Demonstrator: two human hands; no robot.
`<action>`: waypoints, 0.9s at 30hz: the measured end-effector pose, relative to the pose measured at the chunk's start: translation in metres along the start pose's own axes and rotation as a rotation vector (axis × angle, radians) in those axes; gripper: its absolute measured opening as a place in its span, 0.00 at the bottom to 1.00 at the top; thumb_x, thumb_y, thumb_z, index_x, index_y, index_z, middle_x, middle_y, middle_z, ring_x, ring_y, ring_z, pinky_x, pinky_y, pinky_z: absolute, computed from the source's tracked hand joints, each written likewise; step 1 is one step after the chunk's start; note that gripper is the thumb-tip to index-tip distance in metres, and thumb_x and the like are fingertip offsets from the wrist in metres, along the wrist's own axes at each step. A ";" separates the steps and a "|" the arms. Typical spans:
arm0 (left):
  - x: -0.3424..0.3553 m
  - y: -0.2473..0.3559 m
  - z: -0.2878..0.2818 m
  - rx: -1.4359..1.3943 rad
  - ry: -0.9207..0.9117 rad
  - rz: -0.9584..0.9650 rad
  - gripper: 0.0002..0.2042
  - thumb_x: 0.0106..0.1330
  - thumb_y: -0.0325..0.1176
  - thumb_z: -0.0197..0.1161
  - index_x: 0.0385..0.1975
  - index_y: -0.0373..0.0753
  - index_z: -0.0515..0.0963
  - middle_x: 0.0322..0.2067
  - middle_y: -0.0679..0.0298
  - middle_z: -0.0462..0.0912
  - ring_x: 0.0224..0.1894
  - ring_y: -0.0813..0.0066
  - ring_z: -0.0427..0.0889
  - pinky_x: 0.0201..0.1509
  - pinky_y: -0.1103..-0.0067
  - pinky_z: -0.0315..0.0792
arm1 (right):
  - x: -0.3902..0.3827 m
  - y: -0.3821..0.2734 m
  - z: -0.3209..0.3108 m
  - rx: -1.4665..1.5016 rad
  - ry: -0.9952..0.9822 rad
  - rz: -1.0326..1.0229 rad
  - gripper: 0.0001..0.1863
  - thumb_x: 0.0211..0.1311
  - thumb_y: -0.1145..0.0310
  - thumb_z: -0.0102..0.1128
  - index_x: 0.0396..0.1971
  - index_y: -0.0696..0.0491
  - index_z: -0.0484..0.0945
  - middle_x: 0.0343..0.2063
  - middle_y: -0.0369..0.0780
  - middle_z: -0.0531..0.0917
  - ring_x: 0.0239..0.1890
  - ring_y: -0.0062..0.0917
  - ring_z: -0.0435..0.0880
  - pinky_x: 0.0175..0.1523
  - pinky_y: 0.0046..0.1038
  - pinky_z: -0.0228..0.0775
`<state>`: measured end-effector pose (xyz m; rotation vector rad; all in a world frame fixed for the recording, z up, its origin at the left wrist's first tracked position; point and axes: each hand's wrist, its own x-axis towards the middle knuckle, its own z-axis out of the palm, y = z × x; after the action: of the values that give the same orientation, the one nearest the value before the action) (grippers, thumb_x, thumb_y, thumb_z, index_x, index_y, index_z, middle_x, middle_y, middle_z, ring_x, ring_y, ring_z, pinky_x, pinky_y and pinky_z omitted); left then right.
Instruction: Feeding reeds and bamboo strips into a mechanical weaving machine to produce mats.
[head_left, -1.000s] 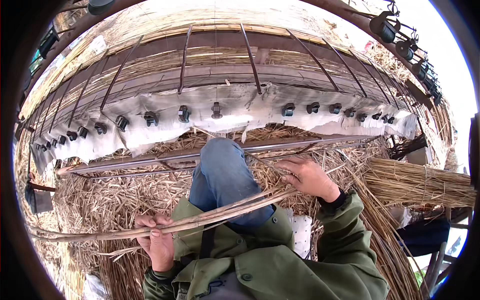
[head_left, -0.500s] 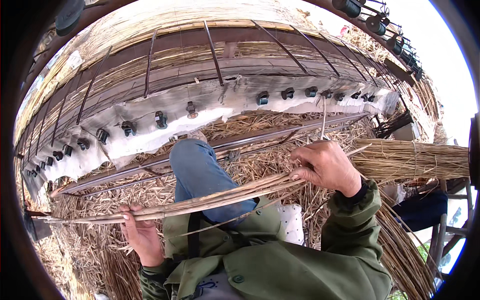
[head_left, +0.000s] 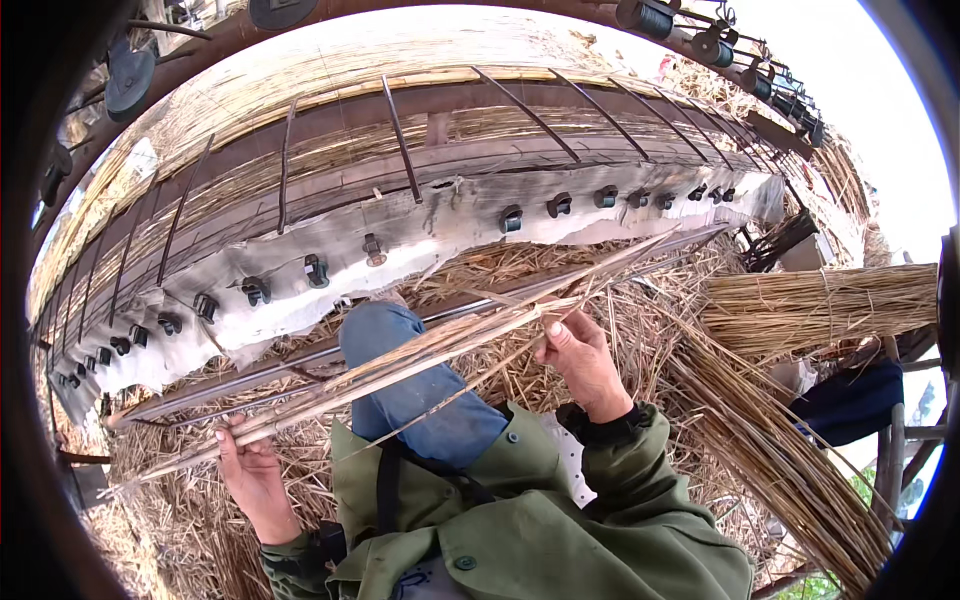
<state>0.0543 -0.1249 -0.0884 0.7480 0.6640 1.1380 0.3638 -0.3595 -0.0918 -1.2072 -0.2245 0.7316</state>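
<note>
A loose bundle of dry reed stalks slants across my lap, its right end higher than its left. My left hand pinches the bundle near its left end, thumb on top. Near the other end, my right hand is closed on the stalks, thumb and fingers together. One thin stalk angles off below the bundle, from near my right hand down toward my lap. Under the bundle is my knee in blue trousers. Part of the fingers of each hand is hidden behind the stalks.
Beyond my knee runs a long metal frame with dark rods and a pale sheet carrying several small dark clips. To the right lie a tied reed bundle and a sloping heap of long reeds. Reed scraps litter the ground.
My right hand has come down and left along the stalks, which now stick out past it to the upper right. My left hand has dropped slightly lower and left.
</note>
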 end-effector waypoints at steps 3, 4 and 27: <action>-0.001 0.006 0.006 -0.028 0.026 0.027 0.09 0.65 0.35 0.52 0.35 0.35 0.71 0.34 0.63 0.76 0.26 0.85 0.69 0.29 0.89 0.68 | 0.011 0.003 0.016 0.057 -0.012 -0.059 0.08 0.61 0.70 0.50 0.33 0.60 0.73 0.25 0.39 0.79 0.21 0.19 0.76 0.28 0.19 0.70; -0.002 0.008 0.009 -0.023 0.053 0.018 0.08 0.64 0.35 0.52 0.35 0.36 0.71 0.35 0.63 0.76 0.26 0.85 0.70 0.30 0.89 0.68 | 0.014 0.002 0.019 0.045 0.074 -0.108 0.08 0.61 0.70 0.50 0.32 0.60 0.73 0.24 0.39 0.78 0.21 0.19 0.76 0.28 0.19 0.69; 0.014 0.047 0.027 -0.234 0.022 0.144 0.10 0.64 0.36 0.52 0.39 0.38 0.69 0.32 0.66 0.75 0.23 0.85 0.69 0.24 0.88 0.66 | -0.023 -0.187 -0.120 -1.552 0.615 -1.056 0.05 0.46 0.82 0.50 0.26 0.59 0.72 0.28 0.43 0.74 0.36 0.36 0.71 0.41 0.31 0.62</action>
<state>0.0543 -0.1057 -0.0360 0.5915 0.4905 1.3314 0.4831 -0.4963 0.0379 -2.3152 -0.9008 -1.0011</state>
